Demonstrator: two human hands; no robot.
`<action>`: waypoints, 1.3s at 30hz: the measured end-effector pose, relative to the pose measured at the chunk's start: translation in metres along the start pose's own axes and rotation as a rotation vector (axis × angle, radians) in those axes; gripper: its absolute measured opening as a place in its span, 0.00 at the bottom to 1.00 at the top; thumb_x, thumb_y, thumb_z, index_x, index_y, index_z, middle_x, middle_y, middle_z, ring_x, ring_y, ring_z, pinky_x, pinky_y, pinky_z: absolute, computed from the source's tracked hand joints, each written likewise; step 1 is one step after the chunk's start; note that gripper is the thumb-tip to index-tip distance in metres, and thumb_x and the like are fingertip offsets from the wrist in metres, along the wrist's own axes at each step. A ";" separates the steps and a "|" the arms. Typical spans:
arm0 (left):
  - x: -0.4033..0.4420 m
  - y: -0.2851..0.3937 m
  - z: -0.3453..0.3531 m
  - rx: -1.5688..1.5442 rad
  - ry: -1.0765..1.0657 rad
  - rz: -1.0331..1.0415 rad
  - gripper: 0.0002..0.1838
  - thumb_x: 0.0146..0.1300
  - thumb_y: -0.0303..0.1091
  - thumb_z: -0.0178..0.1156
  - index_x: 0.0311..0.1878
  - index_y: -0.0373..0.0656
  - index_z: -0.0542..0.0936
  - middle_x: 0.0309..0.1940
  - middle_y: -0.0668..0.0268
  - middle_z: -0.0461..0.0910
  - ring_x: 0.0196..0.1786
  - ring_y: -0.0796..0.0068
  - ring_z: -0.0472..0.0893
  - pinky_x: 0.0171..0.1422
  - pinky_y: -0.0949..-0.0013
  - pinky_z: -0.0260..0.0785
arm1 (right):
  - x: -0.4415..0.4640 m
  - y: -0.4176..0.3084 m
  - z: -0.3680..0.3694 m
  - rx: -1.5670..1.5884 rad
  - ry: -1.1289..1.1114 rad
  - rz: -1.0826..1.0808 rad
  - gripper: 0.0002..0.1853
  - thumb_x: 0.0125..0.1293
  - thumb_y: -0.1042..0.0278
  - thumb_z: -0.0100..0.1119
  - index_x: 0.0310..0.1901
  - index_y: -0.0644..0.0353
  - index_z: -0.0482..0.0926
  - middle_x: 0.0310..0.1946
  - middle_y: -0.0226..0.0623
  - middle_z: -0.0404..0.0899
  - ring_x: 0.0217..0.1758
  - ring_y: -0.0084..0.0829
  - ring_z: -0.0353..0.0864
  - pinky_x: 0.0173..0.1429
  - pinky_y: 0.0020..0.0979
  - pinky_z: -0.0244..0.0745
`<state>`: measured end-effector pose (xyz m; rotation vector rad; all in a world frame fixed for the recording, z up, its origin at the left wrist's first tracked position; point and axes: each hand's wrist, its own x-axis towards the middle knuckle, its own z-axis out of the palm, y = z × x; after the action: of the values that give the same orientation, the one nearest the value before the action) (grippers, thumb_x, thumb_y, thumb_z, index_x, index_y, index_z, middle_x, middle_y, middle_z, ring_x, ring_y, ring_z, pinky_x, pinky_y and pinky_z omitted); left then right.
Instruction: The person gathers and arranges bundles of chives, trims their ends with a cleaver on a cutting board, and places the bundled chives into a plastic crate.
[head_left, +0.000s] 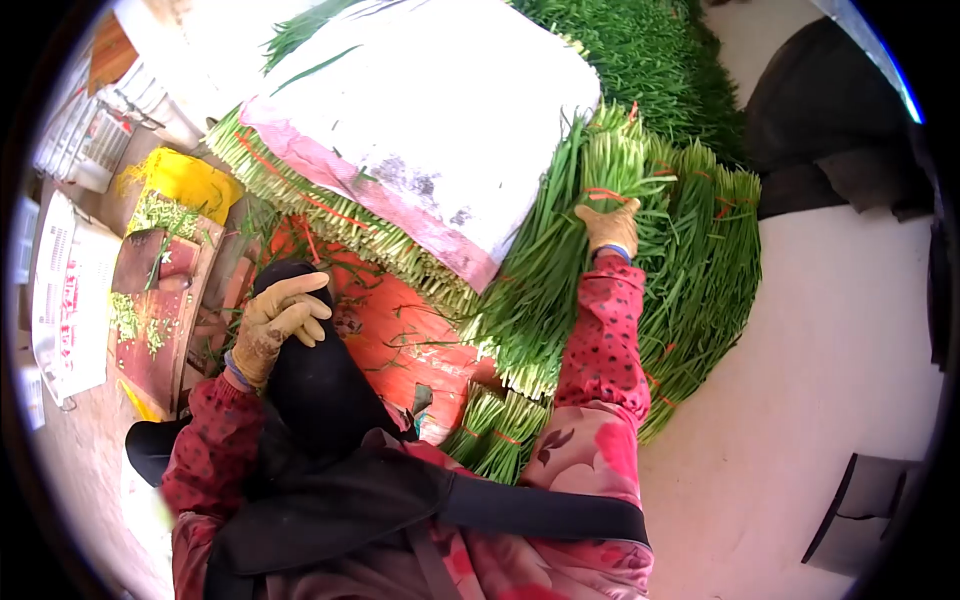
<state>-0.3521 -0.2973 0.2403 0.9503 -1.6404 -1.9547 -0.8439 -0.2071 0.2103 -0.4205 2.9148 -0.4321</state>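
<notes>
My right hand (612,228), in a tan glove, reaches forward and is closed on a bunch of garlic chives (615,165) near its orange band. The cut pale ends of this bunch point away from me, and its green leaves run down beneath my hand. More banded garlic chives (715,255) lie heaped to its right. My left hand (280,330), in a soiled tan glove, is held above my left knee with its fingers loosely bent and apart, nothing in them. In front, a white sheet with a pink border (440,130) covers a large stack of chives (350,235).
An orange-red sheet (420,340) strewn with loose leaves lies before me. Two small banded bunches (495,430) are close to my lap. At left are a wooden board (155,310) with chive trimmings, a yellow bag (190,185) and a white crate (75,300).
</notes>
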 end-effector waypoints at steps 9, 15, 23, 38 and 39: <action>-0.008 0.013 -0.009 -0.216 -0.026 0.126 0.30 0.68 0.39 0.55 0.71 0.37 0.66 0.53 0.58 0.79 0.48 0.71 0.81 0.48 0.71 0.76 | -0.056 0.041 -0.008 0.433 0.113 -0.355 0.55 0.46 0.53 0.80 0.70 0.73 0.59 0.65 0.57 0.70 0.68 0.45 0.71 0.69 0.32 0.67; 0.026 0.016 0.042 -0.322 -0.119 0.210 0.47 0.62 0.42 0.64 0.77 0.35 0.50 0.68 0.48 0.68 0.70 0.60 0.68 0.74 0.62 0.57 | -0.230 -0.055 -0.048 0.729 0.004 -0.993 0.57 0.43 0.72 0.78 0.74 0.69 0.52 0.59 0.51 0.75 0.62 0.42 0.76 0.65 0.34 0.70; -0.043 0.010 -0.052 -1.025 0.025 0.609 0.42 0.61 0.61 0.60 0.68 0.36 0.68 0.62 0.50 0.75 0.61 0.56 0.78 0.67 0.53 0.71 | -0.359 -0.146 -0.069 0.516 -0.222 -1.510 0.46 0.54 0.61 0.73 0.73 0.57 0.60 0.50 0.45 0.79 0.49 0.44 0.80 0.51 0.38 0.76; -0.207 -0.001 -0.160 -0.837 0.686 1.040 0.30 0.64 0.50 0.58 0.63 0.39 0.73 0.57 0.57 0.80 0.56 0.60 0.81 0.62 0.58 0.75 | -0.495 -0.187 0.001 0.192 0.050 -2.343 0.12 0.64 0.69 0.57 0.49 0.56 0.78 0.27 0.32 0.77 0.32 0.35 0.81 0.32 0.41 0.73; -0.217 -0.008 -0.169 -0.761 0.795 1.074 0.30 0.63 0.48 0.59 0.62 0.38 0.74 0.56 0.56 0.80 0.54 0.61 0.82 0.61 0.58 0.75 | -0.494 -0.170 0.001 0.052 -0.020 -2.387 0.12 0.63 0.69 0.57 0.48 0.54 0.78 0.27 0.32 0.77 0.31 0.36 0.81 0.32 0.41 0.74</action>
<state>-0.0813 -0.2610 0.2716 0.2986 -0.5808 -1.0304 -0.3332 -0.2162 0.3212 -3.2052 0.7510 -0.4962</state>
